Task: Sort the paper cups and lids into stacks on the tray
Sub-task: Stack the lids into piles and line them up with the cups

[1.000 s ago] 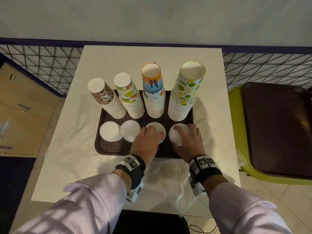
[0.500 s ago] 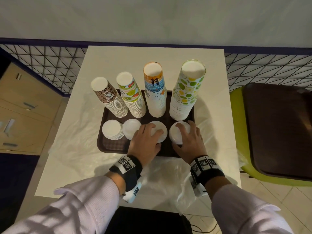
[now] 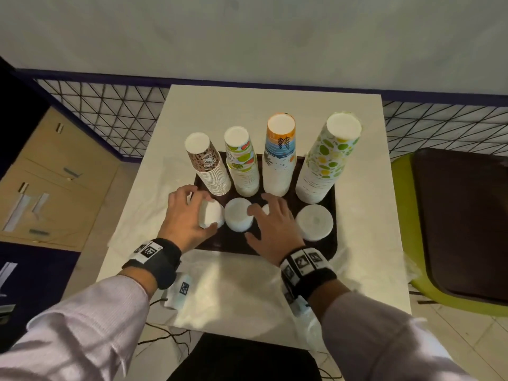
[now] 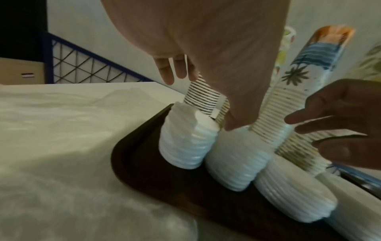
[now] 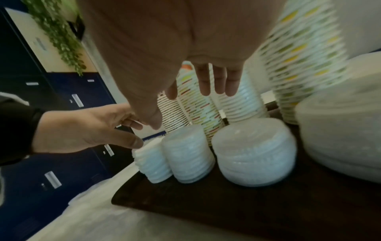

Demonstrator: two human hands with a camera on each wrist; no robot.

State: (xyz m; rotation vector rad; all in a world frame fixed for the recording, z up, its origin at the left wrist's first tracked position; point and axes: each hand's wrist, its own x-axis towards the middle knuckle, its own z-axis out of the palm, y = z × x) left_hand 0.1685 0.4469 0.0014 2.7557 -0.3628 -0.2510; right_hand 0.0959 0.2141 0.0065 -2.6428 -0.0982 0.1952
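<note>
Both hands over the front row of the tray (image 3: 331, 253). L hand (image 3: 183, 218): fingers spread wide, lightly bent, hovering around the lid stack at the front-left corner (image 3: 211, 218); thumb near its front side, can't tell if it's actually touching. That stack's top lids sit skewed in the L wrist view. R hand (image 3: 272, 229): fingers splayed wide over the third lid stack (image 5: 254, 153), holding nothing; thumb reaches toward the second lid stack (image 3: 238, 218). Fourth lid stack (image 3: 314, 221) sits free nr the front-right corner. Four inverted cup stacks along the back edge: brown (image 3: 209, 167), fruit print (image 3: 242, 163), orange/blue (image 3: 279, 158), green-dot (image 3: 328, 160), the tallest. My read: sorting looks basically done, what's left is squaring up lids. Lids are thin plastic, v light, slick, flex easily, so the stacks will shear if pushed from the top. Best grip imo: cage each stack's sides low w/ thumb + fingers opposed, light squeeze, no top pressure. Cup stacks are tall and tippy, keep knuckles off them.
</note>
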